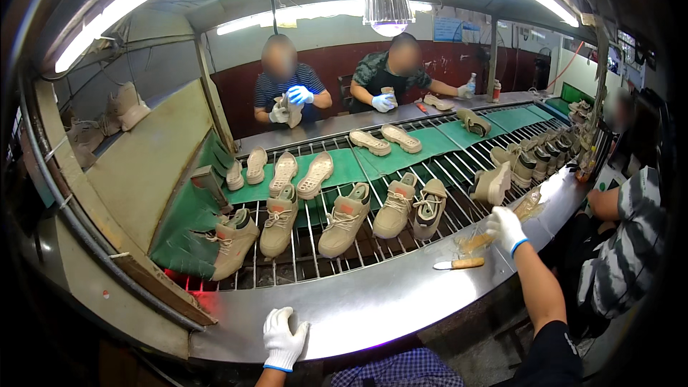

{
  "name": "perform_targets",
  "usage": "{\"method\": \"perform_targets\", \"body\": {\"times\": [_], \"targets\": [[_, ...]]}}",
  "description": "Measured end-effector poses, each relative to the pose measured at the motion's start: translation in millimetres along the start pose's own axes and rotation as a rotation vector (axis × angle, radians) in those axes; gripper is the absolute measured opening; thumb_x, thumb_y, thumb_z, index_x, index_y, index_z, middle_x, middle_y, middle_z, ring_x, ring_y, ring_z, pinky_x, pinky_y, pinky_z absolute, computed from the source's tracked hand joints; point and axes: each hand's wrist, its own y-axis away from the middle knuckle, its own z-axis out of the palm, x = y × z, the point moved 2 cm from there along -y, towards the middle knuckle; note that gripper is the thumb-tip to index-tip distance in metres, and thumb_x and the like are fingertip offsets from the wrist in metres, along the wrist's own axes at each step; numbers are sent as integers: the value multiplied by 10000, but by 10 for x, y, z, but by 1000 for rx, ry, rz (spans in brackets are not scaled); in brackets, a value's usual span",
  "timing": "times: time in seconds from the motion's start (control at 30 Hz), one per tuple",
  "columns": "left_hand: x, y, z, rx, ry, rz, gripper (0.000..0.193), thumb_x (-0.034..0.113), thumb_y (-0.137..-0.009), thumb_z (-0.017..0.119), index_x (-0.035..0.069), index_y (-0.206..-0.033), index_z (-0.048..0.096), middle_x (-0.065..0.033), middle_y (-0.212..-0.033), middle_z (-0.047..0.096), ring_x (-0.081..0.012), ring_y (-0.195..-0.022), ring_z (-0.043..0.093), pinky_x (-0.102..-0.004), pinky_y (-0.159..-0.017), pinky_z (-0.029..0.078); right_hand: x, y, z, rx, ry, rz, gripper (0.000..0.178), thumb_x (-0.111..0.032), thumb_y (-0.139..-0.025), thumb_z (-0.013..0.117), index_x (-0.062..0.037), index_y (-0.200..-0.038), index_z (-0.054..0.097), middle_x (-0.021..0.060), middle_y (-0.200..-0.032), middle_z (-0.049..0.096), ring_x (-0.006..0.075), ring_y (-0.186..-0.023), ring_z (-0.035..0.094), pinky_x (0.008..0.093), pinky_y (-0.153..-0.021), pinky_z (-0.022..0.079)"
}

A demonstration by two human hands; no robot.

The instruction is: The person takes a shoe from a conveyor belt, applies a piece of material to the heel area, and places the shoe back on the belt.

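Note:
My left hand [284,340], in a white knit glove with a blue cuff, rests on the near metal ledge [344,312], its thumb apart from loosely bent fingers, holding nothing. My right hand [507,229], gloved the same way, is reached out over the ledge at the right. Its fingers are loosely bent and somewhat apart, with nothing visible in them. Just beyond the fingertips a beige shoe [491,185] stands tilted at the rack's edge; whether they touch is unclear. Below that hand lie a knife with a wooden handle [462,264] and a brownish-yellow, partly see-through item [474,242].
Several beige laced shoes [344,221] stand along the metal-rod rack [308,261]. Pale soles [315,174] lie beyond, on and beside a green belt [423,161]. Two gloved co-workers [287,93] sit across; another person's patterned sleeve [627,244] is close at right. A bulb [388,0] hangs overhead.

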Motion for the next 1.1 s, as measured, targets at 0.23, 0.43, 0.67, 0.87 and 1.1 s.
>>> {"method": "perform_targets", "body": {"times": [0.23,0.43,0.67,0.87,1.1], "targets": [[-53,-178,88,-6,-36,17,546,317,-771,894,52,-1206,695,-160,-1273,704,-403,-1299,592,-510,-1141,451,60,637,1117,-327,382,-155,406,-255,-1019,647,-2,-1336,663,100,-1047,756,165,-859,726,304,-762,588],[-66,-182,64,-6,-19,-4,511,279,-785,884,49,-1197,690,-160,-1267,700,-401,-1295,595,-501,-1140,454,14,1158,1777,-464,591,-368,401,-341,-1027,630,-34,-1270,716,147,-1184,753,251,-1055,725,374,-961,561],[-113,-148,19,20,-57,13,468,285,-811,851,50,-1187,701,-161,-1260,708,-392,-1279,608,-492,-1130,460,827,2234,2401,-764,1001,-659,369,-440,-1036,585,-130,-1172,735,151,-1119,758,369,-1045,729,448,-941,573],[-41,-191,-22,18,-72,27,406,329,-857,803,67,-1154,712,-166,-1232,720,-374,-1243,636,-485,-1110,477,831,2449,2477,-649,844,-639,312,-401,-1036,592,-149,-1135,749,137,-1112,762,358,-1030,734,445,-935,573],[-55,-163,-78,-8,-50,-5,403,325,-884,784,74,-1189,708,-133,-1257,719,-339,-1265,633,-472,-1113,478,967,2561,2314,-654,834,-605,307,-385,-1022,624,-134,-1139,756,131,-1115,761,354,-1053,725,434,-945,570]]}}
